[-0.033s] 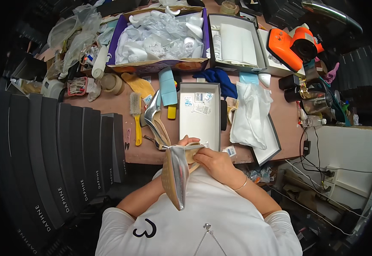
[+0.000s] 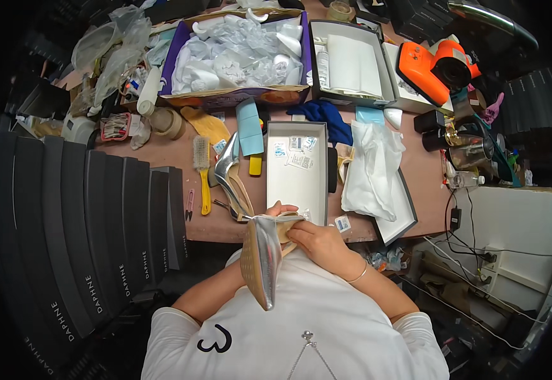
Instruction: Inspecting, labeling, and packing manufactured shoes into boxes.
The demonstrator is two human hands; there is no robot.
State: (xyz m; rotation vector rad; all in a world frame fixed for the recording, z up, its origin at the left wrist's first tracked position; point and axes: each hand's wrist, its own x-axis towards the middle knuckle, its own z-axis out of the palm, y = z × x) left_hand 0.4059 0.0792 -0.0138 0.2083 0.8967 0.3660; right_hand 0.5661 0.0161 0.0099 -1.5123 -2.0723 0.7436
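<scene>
A silver pointed high-heeled shoe (image 2: 265,256) is held up in front of my chest, toe pointing down and sole turned to the left. My right hand (image 2: 319,246) pinches its open edge near the beige insole. Behind the shoe is my left hand (image 2: 281,209), mostly hidden, with only some fingers showing past the heel end; it supports the shoe from the far side. The matching silver shoe (image 2: 228,171) lies on the table just beyond, to the left. Next to it stands an open white-lined shoebox (image 2: 296,180) with small paper packets inside.
A yellow-handled brush (image 2: 202,171) and pink thread snips (image 2: 190,204) lie to the left. White tissue (image 2: 374,171) covers part of a box lid on the right. A purple carton (image 2: 235,95) and an orange device (image 2: 423,73) stand behind. Dark shoeboxes (image 2: 67,221) line the left.
</scene>
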